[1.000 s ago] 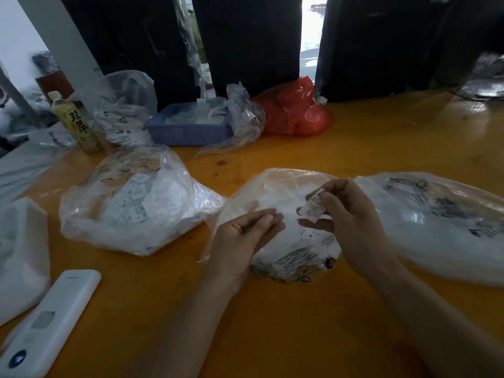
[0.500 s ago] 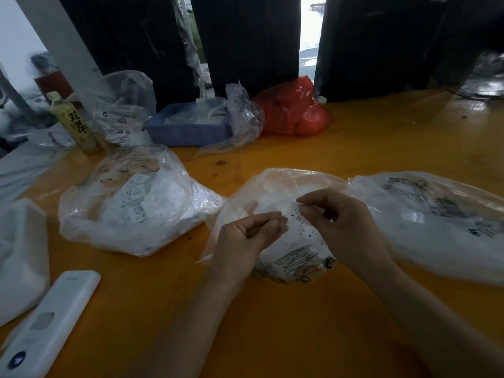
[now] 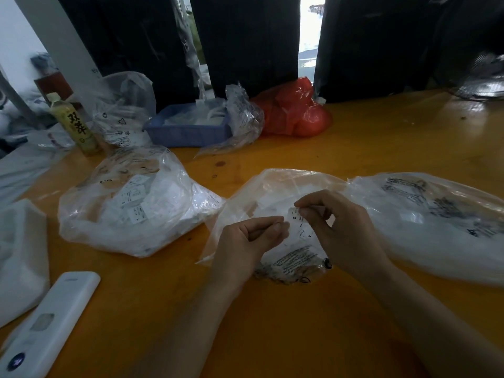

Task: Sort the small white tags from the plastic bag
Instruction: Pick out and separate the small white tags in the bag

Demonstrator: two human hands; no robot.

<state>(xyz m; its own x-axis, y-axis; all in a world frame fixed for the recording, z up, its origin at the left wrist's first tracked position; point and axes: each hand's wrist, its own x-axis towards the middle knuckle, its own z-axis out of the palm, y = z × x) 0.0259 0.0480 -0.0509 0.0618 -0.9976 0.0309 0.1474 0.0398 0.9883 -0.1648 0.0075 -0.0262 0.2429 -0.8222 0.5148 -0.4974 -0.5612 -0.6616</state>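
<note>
Both hands over the middle clear plastic bag (image 3: 275, 192) on the orange table (image 3: 381, 148), close together but not touching. Right hand (image 3: 341, 230): thumb and forefinger pinch a small white tag (image 3: 296, 215) printed "S", held just above the bag. Left hand (image 3: 251, 238): fingers curled, thumb against fingertips; whether it nips an edge of the tag or the bag film, cannot tell.

Second clear bag (image 3: 128, 203) to the left, holding many white tags, one reading "L". Third clear bag (image 3: 436, 222) to the right with black print, touching the middle bag's far-right edge.

Far side: blue tray (image 3: 188, 132) with crumpled clear film beside it, red plastic bag (image 3: 294, 113) just right of that, green-tea bottle (image 3: 72, 124) at left. White remote control (image 3: 46, 323) near the left front edge, next to a white bag (image 3: 19, 257)
</note>
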